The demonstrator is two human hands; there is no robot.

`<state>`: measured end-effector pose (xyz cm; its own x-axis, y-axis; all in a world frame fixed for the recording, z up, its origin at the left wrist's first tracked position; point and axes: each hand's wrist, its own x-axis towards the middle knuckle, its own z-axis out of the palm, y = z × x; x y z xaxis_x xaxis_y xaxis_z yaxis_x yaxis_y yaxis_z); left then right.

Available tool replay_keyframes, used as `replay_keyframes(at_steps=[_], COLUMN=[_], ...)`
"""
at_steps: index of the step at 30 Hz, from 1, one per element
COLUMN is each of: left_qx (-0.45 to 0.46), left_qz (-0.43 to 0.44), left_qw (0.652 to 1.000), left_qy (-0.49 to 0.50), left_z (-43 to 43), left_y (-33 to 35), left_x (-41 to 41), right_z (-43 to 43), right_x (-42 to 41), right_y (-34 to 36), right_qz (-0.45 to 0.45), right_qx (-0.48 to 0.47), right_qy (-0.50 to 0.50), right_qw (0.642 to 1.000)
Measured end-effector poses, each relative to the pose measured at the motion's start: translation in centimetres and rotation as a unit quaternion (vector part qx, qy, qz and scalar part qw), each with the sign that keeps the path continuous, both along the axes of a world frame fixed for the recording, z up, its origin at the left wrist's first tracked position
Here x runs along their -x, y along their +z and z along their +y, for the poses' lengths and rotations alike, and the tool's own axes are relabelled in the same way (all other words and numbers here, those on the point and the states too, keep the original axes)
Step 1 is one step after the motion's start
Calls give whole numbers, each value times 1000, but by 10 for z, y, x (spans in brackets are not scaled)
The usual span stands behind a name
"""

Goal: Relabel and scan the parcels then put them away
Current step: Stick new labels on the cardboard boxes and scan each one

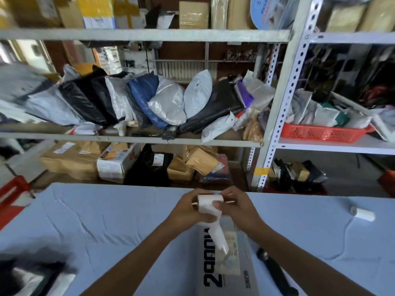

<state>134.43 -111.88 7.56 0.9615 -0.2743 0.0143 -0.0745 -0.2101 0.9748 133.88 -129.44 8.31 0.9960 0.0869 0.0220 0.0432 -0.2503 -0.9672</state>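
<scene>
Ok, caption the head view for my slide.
Left hand and right hand hold a white label roll above a parcel on the blue table, facing shelves of parcels.

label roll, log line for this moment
stage: relabel | left hand: grips label roll | right hand: pinches its strip | parcel: on table below

Both hands (188,210) (237,208) grip label roll (208,202) above parcel (230,274).

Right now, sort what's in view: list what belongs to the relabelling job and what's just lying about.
Job: label roll, gripped by left hand and right hand; parcel beneath it.
Lying about, untouched: black tool; corded white roll; red basket.
</scene>
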Motion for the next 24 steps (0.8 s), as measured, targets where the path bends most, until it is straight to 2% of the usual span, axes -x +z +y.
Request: replay_keyframes(at_steps=[3, 7, 10, 15, 18, 22, 24], left_qx=[39, 15, 22, 49, 61, 62, 59], left_qz=[31, 37, 23, 9, -8, -30, -35], left_qw=[999, 999, 999, 999, 998, 998, 998], left_qy=[-11, 19, 21, 21, 13, -7, -10], left_z=[3, 4, 1, -1, -1, 0, 1], left_y=[7, 13, 21, 28, 32, 35, 35], left_x=[7, 12, 15, 19, 22, 26, 28], right_z=[-2, -3, -4, -9, -9, -11, -13], right_x=[6, 13, 16, 16, 20, 21, 20], right_y=[5, 12, 18, 27, 32, 41, 44], right_qz=[2, -4, -28, -114, -132, -205, -206], right_qx=[-47, -97, -98, 19, 63, 146, 160], right_qy=[15, -16, 8, 37, 48, 80, 103], right_qw=[999, 995, 995, 993, 988, 964, 960])
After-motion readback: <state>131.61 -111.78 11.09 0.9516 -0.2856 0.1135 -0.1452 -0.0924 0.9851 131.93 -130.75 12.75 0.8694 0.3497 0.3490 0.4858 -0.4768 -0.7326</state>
